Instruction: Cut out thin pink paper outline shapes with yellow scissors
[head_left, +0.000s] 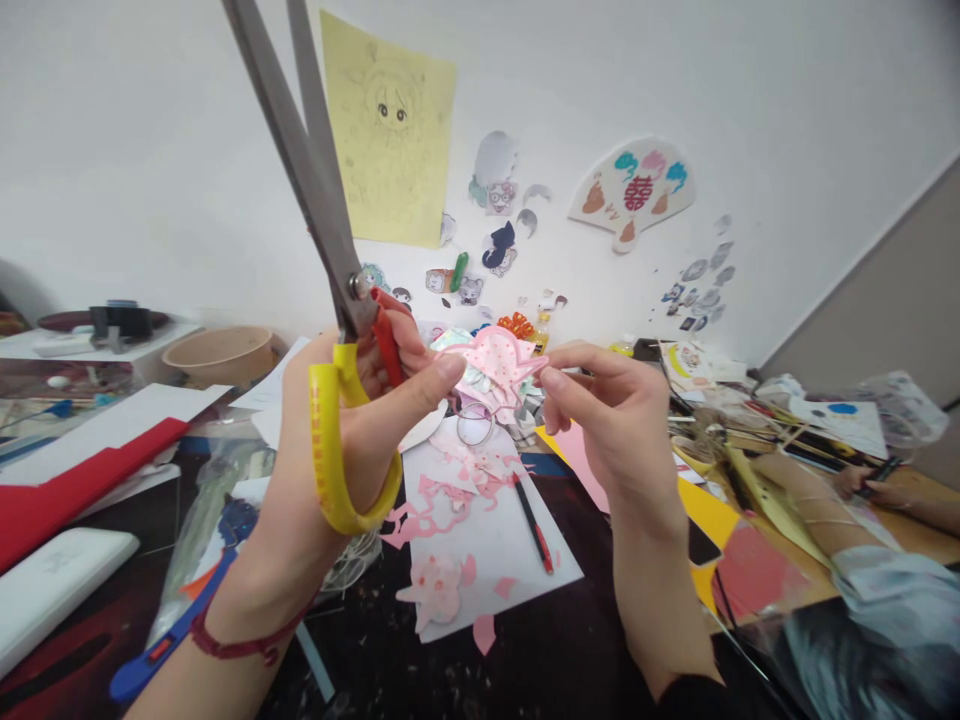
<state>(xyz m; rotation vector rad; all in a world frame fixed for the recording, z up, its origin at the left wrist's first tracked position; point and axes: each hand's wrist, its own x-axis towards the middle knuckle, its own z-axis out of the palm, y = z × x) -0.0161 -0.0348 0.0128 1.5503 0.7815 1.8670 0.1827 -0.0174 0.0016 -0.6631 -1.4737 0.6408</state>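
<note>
My left hand (375, 400) is closed, with the yellow-and-red handles of a pair of scissors (339, 215) around its fingers. The blades point up and stand slightly apart. Between my left thumb and forefinger sits the left edge of a pink dotted paper cutout (493, 362). Its right-hand tip is pinched in the fingertips of my right hand (619, 420). Below lies a white sheet (495, 560) with pink paper scraps (450, 500), a flower-like pink cutout (435, 590) and a black-and-red pencil (532, 525).
A blue utility knife (172, 635), a white box-like object (64, 585) and a red folded piece (90, 470) lie at left, before a tan bowl (219, 352). Another person's arm (817, 500) rests at right near yellow paper (701, 510). Drawings hang on the wall.
</note>
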